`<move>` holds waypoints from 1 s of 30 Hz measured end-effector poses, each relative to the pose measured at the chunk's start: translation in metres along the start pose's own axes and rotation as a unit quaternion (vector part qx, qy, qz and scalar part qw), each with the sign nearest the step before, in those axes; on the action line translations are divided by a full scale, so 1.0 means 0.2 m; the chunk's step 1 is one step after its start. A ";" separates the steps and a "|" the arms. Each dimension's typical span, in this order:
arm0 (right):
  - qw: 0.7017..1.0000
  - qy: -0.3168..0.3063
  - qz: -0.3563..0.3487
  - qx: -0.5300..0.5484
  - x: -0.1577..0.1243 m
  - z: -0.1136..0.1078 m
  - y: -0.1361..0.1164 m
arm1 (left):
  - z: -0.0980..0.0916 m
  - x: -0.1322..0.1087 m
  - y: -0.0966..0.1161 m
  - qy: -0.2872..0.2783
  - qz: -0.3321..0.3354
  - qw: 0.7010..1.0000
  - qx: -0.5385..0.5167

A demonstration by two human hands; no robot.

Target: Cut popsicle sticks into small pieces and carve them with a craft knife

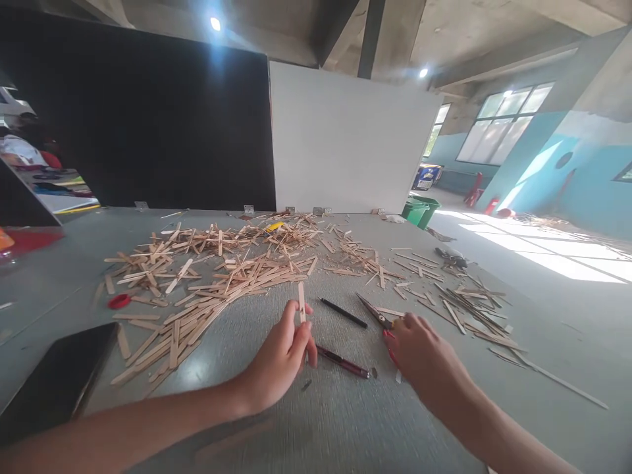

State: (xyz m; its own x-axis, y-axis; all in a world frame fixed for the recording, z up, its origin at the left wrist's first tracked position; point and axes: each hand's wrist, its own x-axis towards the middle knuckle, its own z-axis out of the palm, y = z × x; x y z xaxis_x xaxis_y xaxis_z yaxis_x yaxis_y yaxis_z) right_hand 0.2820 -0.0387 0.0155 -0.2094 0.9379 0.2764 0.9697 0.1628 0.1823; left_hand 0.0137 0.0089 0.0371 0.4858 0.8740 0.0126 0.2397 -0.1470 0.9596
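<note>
Upright above the table (355, 431), a wooden stick (301, 301), likely light, stiff and snappable, is best held low, where fingers of the left hand (277, 365) pinch it; the right hand (425, 352) covers the scissors' (380, 319) handles, its grip unclear.

Sticks (249, 280) flank the scissors (379, 317) (seemingly a phone (56, 375) lies far left).

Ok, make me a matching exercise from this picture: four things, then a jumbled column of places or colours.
Things:
1. scissors
2. bins
3. ring
4. raised stick

Places or colours:
a. in the left hand
b. round and red
c. partly under the right hand
d. green

Pairs: 1-c, 2-d, 3-b, 4-a.
</note>
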 end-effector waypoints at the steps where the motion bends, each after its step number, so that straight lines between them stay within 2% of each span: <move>1: 0.997 0.002 -0.073 0.022 0.01 -0.02 -0.06 | 0.00 0.01 -0.03 0.010 0.004 1.000 -0.005; 2: 0.990 0.001 -0.124 0.067 0.03 -0.04 -0.13 | 0.01 0.01 -0.05 0.019 0.007 1.000 -0.011; 4: 0.978 0.010 -0.127 0.168 0.07 -0.03 -0.26 | 0.00 0.02 -0.08 0.044 0.013 0.999 -0.022; 6: 0.974 0.006 -0.142 0.176 0.12 0.01 -0.36 | -0.01 0.02 -0.09 0.076 0.017 0.996 -0.035; 9: 0.979 -0.006 -0.082 0.189 0.20 0.08 -0.43 | -0.02 0.02 -0.11 0.119 0.018 0.991 -0.056; 11: 0.967 -0.006 -0.021 0.255 0.24 0.11 -0.43 | -0.02 0.01 -0.12 0.133 0.016 0.989 -0.066; 14: 0.917 0.038 0.039 0.395 0.27 0.13 -0.41 | -0.02 0.01 -0.14 0.128 0.011 0.989 -0.069; 16: 0.885 0.058 0.044 0.459 0.26 0.13 -0.39 | -0.02 0.01 -0.15 0.116 0.005 0.991 -0.066; 18: 0.867 0.060 0.036 0.493 0.23 0.13 -0.37 | -0.02 0.02 -0.16 0.105 -0.001 0.992 -0.064; 22: 0.856 0.061 0.019 0.514 0.20 0.11 -0.36 | -0.02 0.03 -0.16 0.083 -0.016 0.995 -0.061; 26: 0.862 0.055 0.002 0.505 0.20 0.11 -0.37 | -0.02 0.04 -0.16 0.051 -0.022 0.997 -0.052; 30: 0.865 0.028 -0.022 0.500 0.20 0.12 -0.38 | -0.02 0.04 -0.16 0.042 -0.021 0.998 -0.042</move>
State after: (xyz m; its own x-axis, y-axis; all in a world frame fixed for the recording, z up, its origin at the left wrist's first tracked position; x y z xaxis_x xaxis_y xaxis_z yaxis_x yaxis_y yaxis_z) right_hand 0.2032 -0.0054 -0.0094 -0.2269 0.9123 0.3410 0.5788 0.4079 -0.7062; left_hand 0.0066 0.0230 0.0070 0.4034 0.9150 -0.0072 0.1845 -0.0737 0.9801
